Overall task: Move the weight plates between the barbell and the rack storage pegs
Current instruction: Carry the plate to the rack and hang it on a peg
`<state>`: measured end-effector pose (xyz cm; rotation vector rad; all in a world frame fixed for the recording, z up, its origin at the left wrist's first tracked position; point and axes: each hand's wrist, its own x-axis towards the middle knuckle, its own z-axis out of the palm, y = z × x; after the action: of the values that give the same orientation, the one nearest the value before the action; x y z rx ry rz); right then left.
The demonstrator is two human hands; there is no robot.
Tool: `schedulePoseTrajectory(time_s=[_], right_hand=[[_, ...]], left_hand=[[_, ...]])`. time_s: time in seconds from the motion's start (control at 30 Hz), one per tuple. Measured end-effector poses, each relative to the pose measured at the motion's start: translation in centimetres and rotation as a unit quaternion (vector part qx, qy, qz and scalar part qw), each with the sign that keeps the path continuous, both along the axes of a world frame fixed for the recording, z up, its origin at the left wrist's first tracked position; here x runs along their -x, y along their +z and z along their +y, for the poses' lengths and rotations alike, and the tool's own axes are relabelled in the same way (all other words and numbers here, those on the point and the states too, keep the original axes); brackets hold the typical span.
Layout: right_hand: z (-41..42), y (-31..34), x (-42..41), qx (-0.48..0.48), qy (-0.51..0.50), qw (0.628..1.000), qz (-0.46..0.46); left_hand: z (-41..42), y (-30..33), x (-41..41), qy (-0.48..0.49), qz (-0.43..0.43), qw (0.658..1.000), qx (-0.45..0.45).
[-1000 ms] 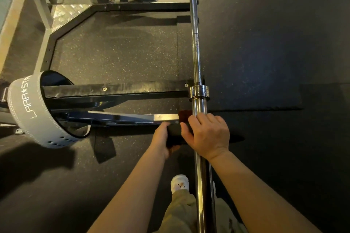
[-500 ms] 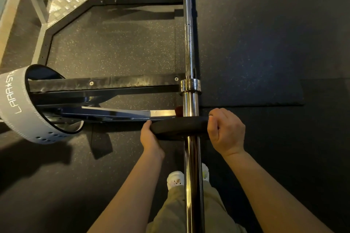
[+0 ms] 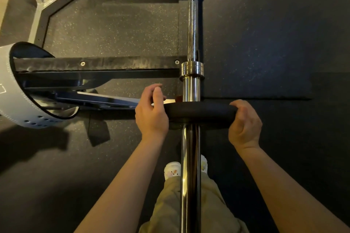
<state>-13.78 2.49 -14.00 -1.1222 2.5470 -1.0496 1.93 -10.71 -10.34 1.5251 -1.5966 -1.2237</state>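
Left hand (image 3: 151, 114) opened, fingers lifted off round black rubber weight plate (image 3: 200, 113); right hand (image 3: 244, 123) moved to the plate's right edge.

A bare stretch of barbell sleeve (image 3: 191, 89) lies open at 12 o'clock of the black weight plate (image 3: 200, 114), ending at the steel collar (image 3: 192, 69). A black rack beam (image 3: 98, 66) blocks 10 o'clock. Dark floor (image 3: 265, 43) at 3 o'clock is free.
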Motion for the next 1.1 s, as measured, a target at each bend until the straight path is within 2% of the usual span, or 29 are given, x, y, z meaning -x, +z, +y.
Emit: schedulePoseTrajectory(time_s=[0.1, 0.2, 0.23, 0.3, 0.37, 0.43, 0.57, 0.73, 0.87, 0.93, 1.0, 1.03, 1.1], right_hand=[[0.0, 0.4, 0.1, -0.002, 0.011, 1.0, -0.014], [-0.1, 2.3, -0.8, 0.04, -0.034, 0.99, -0.129], [-0.9, 3.5, -1.5, 0.064, -0.041, 0.99, -0.122], [-3.7, 5.7, -3.2, 0.093, -0.003, 0.995, -0.028], [-6.2, 6.8, -4.3, 0.069, 0.037, 0.995, 0.061], [-7.0, 6.5, -4.0, 0.057, 0.044, 0.993, 0.089], [-5.2, 4.9, -1.9, 0.06, 0.048, 0.997, 0.006], [-3.3, 3.3, 0.2, 0.064, -0.036, 0.982, -0.173], [-2.2, 2.3, 1.3, 0.021, -0.091, 0.973, -0.21], [-1.4, 2.0, 1.1, 0.0, -0.131, 0.962, -0.239], [-0.5, 2.0, 0.7, -0.005, -0.161, 0.952, -0.261], [-0.2, 2.3, 0.4, 0.005, -0.161, 0.955, -0.25], [0.0, 3.4, -0.7, 0.05, -0.119, 0.974, -0.187]], left_hand=[[-0.1, 0.0, 0.1, -0.011, -0.013, 1.0, 0.003], [-0.3, 0.0, 0.1, -0.021, -0.023, 0.999, 0.02], [-0.4, -0.1, 0.0, -0.022, -0.023, 0.999, 0.03], [-0.3, -0.2, -0.1, -0.019, -0.019, 0.999, 0.034], [0.0, -0.1, 0.0, -0.017, -0.025, 0.999, 0.035], [0.3, 0.3, 0.3, -0.021, -0.034, 0.998, 0.05], [0.7, 1.6, 1.6, -0.063, -0.087, 0.985, 0.136], [2.3, 3.3, 4.6, -0.144, -0.205, 0.94, 0.23], [3.9, 3.7, 6.1, -0.199, -0.251, 0.902, 0.289], [4.6, 4.1, 6.2, -0.251, -0.205, 0.889, 0.324], [5.2, 4.5, 5.3, -0.275, -0.099, 0.9, 0.324], [5.2, 4.5, 4.3, -0.25, -0.059, 0.913, 0.317], [4.7, 3.9, 1.9, -0.109, -0.034, 0.958, 0.262]])
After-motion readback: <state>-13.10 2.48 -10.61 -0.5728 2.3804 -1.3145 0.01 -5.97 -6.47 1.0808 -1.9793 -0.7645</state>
